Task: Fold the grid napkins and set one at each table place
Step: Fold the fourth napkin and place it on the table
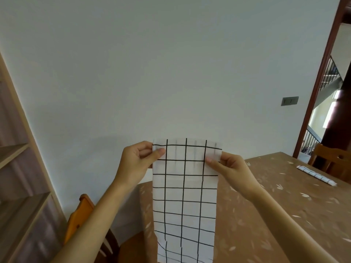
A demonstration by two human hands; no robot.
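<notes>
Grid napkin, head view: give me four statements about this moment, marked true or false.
1. The left hand and right hand each pinch a top corner of the held napkin. True.
2. The held napkin lies flat on the table. False: it hangs down from both hands.
3. A folded napkin lies on the table's far right side. True.
4. The table's covering is plain white. False: it is brown with pale leaf marks.
</notes>
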